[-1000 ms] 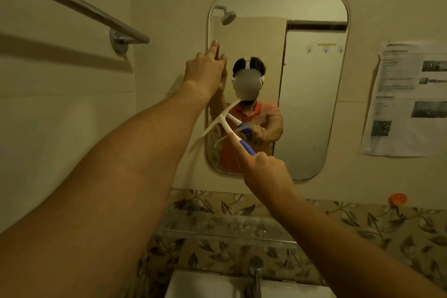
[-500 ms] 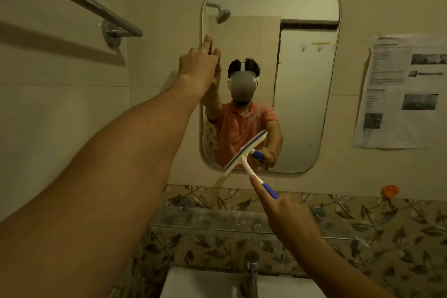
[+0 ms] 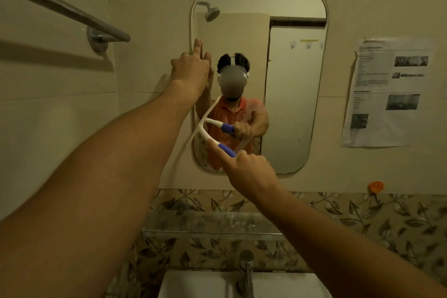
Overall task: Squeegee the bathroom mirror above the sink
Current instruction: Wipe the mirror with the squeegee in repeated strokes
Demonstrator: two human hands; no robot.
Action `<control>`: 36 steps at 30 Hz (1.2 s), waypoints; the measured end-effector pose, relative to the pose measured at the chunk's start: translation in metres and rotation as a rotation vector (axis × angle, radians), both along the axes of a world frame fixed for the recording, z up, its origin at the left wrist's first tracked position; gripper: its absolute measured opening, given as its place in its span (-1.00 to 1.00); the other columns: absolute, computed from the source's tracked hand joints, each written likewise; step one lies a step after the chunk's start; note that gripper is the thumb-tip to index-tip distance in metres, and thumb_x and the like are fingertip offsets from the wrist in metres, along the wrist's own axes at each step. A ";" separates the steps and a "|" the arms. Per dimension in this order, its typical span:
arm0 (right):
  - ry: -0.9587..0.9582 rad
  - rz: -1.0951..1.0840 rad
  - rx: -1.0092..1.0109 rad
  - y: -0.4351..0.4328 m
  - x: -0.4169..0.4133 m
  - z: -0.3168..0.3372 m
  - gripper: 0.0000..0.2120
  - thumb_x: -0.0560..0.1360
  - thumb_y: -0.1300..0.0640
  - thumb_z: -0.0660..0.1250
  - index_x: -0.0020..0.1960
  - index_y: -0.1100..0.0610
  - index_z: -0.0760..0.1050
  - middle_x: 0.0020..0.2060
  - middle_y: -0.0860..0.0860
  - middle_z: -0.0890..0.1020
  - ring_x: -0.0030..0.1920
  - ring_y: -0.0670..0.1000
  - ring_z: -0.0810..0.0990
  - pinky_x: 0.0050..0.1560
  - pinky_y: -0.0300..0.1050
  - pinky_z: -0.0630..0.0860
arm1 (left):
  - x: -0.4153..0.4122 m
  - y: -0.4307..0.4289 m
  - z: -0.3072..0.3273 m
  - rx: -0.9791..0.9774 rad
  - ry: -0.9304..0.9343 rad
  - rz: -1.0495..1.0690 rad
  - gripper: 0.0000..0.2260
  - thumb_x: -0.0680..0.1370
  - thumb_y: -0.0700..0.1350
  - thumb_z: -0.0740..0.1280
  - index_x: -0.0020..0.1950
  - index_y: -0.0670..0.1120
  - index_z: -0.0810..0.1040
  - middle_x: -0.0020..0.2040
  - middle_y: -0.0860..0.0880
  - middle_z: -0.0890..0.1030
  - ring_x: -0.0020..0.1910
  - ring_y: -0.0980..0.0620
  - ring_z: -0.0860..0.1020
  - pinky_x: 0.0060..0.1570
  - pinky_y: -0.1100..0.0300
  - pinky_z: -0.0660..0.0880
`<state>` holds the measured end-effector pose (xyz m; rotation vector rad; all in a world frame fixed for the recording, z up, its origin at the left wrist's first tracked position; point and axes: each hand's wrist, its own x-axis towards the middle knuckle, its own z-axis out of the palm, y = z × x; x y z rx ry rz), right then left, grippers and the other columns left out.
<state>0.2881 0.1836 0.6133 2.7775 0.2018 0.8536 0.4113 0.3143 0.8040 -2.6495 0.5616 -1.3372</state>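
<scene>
Head view: squeegee (image 3: pixel 202 128) is gripped at its blue handle by the right hand (image 3: pixel 248 168). The blurred blade is set against the lower-left of the mirror (image 3: pixel 290 104). The mirror's left edge is touched by the left hand (image 3: pixel 191 70), fingers extended, nothing held.

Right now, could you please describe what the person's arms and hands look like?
The left arm and right arm are bare as far as the frame shows, with no sleeve, watch or band. The left hand and right hand wear no gloves; no rings show. The mirror reflects a short-sleeved orange shirt.
</scene>
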 end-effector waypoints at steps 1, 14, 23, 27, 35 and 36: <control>0.009 0.002 -0.004 -0.001 0.003 0.000 -0.03 0.63 0.19 0.31 0.52 -0.21 -0.46 -0.36 0.03 0.27 -0.51 -0.05 0.37 -0.54 -0.15 0.31 | 0.000 0.000 0.000 0.002 0.001 0.005 -0.48 0.61 -0.17 0.36 0.55 -0.07 0.29 0.65 -0.19 -0.04 0.25 -0.28 0.47 0.06 -0.08 0.53; 0.070 -0.057 0.011 -0.062 -0.020 -0.069 0.20 0.51 0.26 0.43 0.51 -0.25 -0.56 -0.42 0.01 0.19 -0.56 -0.07 0.24 -0.56 -0.15 0.30 | -0.003 -0.009 -0.003 -0.006 -0.006 0.092 -0.55 0.58 -0.21 0.38 0.46 -0.07 0.43 0.65 -0.13 -0.01 0.23 -0.29 0.47 0.05 -0.12 0.51; 0.189 -0.098 0.014 -0.102 -0.037 -0.096 0.18 0.58 0.23 0.38 0.41 -0.33 -0.66 -0.21 0.12 0.43 -0.44 -0.02 0.38 -0.37 -0.09 0.48 | 0.000 -0.010 -0.003 -0.017 -0.004 0.103 -0.53 0.59 -0.19 0.37 0.49 -0.02 0.40 0.65 -0.11 -0.03 0.22 -0.28 0.48 0.08 -0.15 0.50; 0.171 -0.057 0.034 -0.097 -0.042 -0.091 0.14 0.60 0.16 0.36 0.41 -0.33 -0.65 -0.21 0.07 0.41 -0.43 -0.06 0.39 -0.38 -0.14 0.44 | 0.001 -0.010 -0.002 -0.034 -0.005 0.083 -0.54 0.61 -0.18 0.34 0.51 0.00 0.38 0.65 -0.10 -0.02 0.22 -0.26 0.48 0.10 -0.14 0.49; -0.360 0.020 0.389 -0.073 -0.041 0.038 -0.32 0.72 0.03 0.12 0.60 -0.27 -0.27 -0.37 -0.06 0.45 -0.54 -0.14 0.36 -0.59 -0.30 0.24 | 0.000 -0.004 0.003 0.006 0.006 0.066 -0.56 0.59 -0.13 0.36 0.47 0.03 0.41 0.65 -0.13 0.01 0.23 -0.25 0.50 0.20 -0.18 0.43; -0.401 0.039 0.445 -0.069 -0.038 0.059 -0.36 0.74 0.00 0.09 0.60 -0.29 -0.27 -0.33 -0.03 0.49 -0.52 -0.09 0.41 -0.59 -0.21 0.33 | 0.000 -0.004 0.004 0.012 0.003 0.059 -0.56 0.59 -0.12 0.36 0.47 0.03 0.41 0.65 -0.13 0.01 0.23 -0.25 0.50 0.22 -0.19 0.42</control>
